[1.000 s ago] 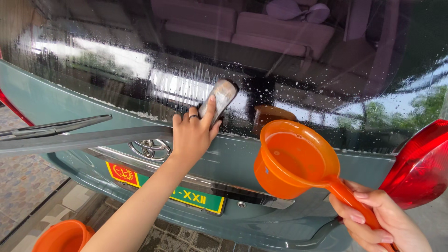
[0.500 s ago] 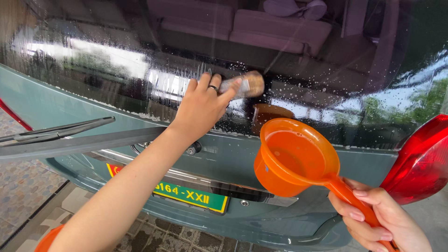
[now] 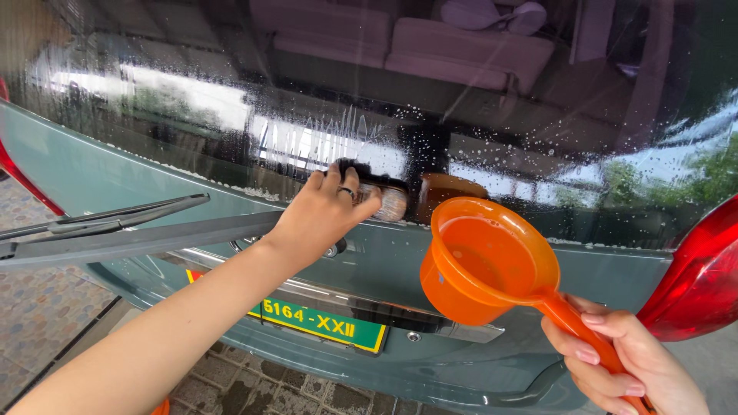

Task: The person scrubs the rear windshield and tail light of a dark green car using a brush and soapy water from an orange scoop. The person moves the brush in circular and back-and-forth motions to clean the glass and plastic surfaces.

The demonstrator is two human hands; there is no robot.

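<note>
1. The sponge (image 3: 382,198) is sitting just left of the frame's centre, pressed against the lower edge of the wet rear window (image 3: 492,115), where soap flecks are clinging.
2. Rubbing well here seems to call for flat, even pressure along the glass edge, working over the soapy specks.
3. The left hand (image 3: 323,215) is reaching up from the lower left, forearm extended, fingers curled together and clamping the sponge.
4. The right hand (image 3: 623,361), at lower right, is wrapping its fingers around the handle of an orange dipper (image 3: 488,261), holding it tilted beside the red tail light (image 3: 699,277).
5. The wiper (image 3: 108,227) is lying at left.
</note>
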